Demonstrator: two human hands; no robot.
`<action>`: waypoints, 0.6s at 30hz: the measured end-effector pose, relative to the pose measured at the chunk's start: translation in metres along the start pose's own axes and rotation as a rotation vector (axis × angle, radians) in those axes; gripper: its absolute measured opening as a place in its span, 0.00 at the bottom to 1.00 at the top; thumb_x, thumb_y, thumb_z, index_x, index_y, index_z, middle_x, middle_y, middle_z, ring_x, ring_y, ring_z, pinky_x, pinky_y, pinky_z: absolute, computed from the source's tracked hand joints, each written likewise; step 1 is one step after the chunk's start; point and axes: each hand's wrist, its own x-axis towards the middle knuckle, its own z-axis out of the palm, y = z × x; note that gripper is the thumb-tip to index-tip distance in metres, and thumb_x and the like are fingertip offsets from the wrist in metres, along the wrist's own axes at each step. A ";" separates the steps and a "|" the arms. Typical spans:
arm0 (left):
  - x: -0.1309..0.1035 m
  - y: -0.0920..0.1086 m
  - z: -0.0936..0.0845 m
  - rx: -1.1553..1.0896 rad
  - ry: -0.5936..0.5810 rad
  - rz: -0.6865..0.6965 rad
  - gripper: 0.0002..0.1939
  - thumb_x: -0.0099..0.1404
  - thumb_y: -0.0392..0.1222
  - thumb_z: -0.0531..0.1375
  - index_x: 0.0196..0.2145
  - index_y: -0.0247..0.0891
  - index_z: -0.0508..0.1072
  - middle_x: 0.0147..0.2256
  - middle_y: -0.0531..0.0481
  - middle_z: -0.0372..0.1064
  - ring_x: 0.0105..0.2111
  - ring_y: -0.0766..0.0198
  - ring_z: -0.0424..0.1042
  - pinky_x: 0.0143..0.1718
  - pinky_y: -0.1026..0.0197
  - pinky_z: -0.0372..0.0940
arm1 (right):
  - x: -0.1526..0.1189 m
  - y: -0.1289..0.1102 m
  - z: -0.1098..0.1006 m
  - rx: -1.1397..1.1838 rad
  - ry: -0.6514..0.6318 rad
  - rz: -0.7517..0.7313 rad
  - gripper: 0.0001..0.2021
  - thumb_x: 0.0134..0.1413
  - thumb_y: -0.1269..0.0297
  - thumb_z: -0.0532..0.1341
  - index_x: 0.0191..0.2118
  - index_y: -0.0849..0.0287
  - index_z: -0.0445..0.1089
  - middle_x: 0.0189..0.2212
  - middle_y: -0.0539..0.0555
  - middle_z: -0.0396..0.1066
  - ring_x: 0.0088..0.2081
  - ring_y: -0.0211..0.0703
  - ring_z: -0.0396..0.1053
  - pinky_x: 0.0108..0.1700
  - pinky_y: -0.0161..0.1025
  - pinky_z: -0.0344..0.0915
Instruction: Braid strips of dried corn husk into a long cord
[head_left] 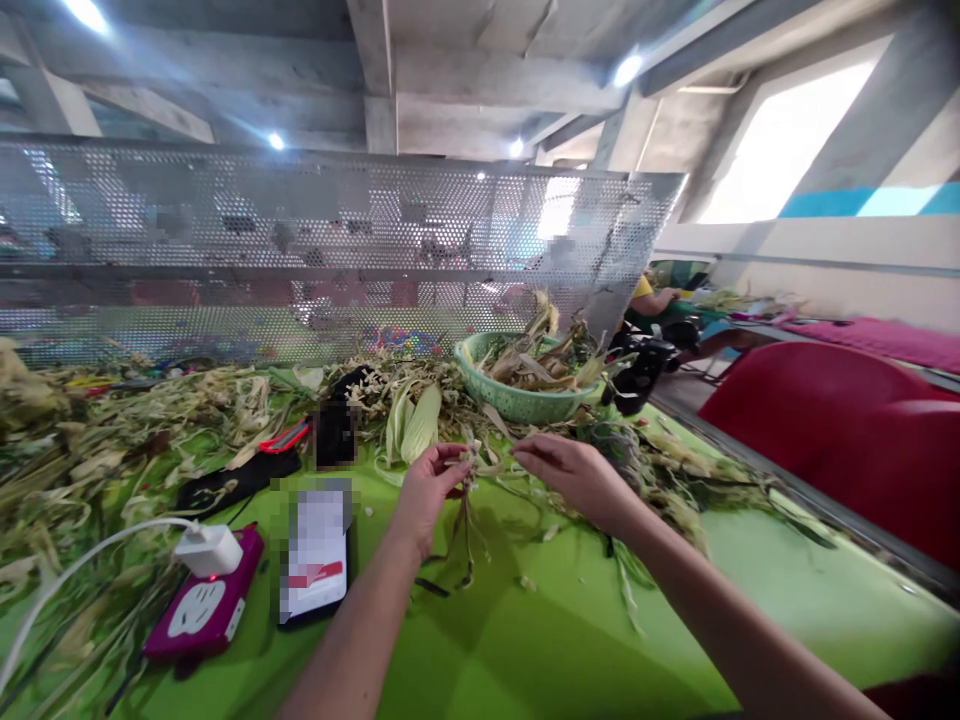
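Note:
My left hand (431,490) is closed in a pinch on a small bundle of dried corn husk strips (468,515), whose thin ends hang down over the green tabletop (517,640). To its right, my right hand (574,478) has thumb and fingers pressed together. A brownish husk strip (496,420) reaches close to its fingertips, but whether they grip it I cannot make out. Just beyond my left hand lies a pale green ear of corn (421,422) with husk leaves around it.
A green plastic basket (517,400) of dry husks stands behind my hands. Husk piles (232,400) spread left. A phone (319,555), a magenta power strip (202,600) with a white charger and a red cutter (285,436) lie left. A perforated metal panel (300,230) stands behind; a red chair (817,420) is right.

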 end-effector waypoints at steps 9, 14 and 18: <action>0.001 -0.004 -0.001 -0.070 0.012 0.004 0.18 0.51 0.50 0.66 0.35 0.35 0.71 0.31 0.50 0.70 0.29 0.67 0.69 0.33 0.63 0.63 | 0.030 -0.004 0.051 0.396 -0.030 -0.002 0.14 0.51 0.54 0.61 0.33 0.61 0.72 0.27 0.50 0.70 0.31 0.40 0.65 0.33 0.34 0.62; -0.003 -0.005 0.004 0.017 -0.058 -0.080 0.17 0.55 0.50 0.63 0.37 0.35 0.72 0.34 0.47 0.72 0.32 0.63 0.71 0.34 0.61 0.63 | 0.027 0.002 0.052 0.592 0.034 0.081 0.13 0.49 0.54 0.62 0.32 0.61 0.69 0.26 0.49 0.67 0.29 0.38 0.63 0.33 0.34 0.62; -0.003 -0.010 0.008 0.078 -0.057 -0.091 0.16 0.49 0.47 0.67 0.34 0.35 0.73 0.31 0.48 0.72 0.30 0.64 0.70 0.33 0.63 0.61 | 0.022 0.008 0.053 0.615 0.029 0.107 0.12 0.48 0.55 0.63 0.30 0.60 0.68 0.25 0.49 0.66 0.29 0.38 0.63 0.32 0.34 0.61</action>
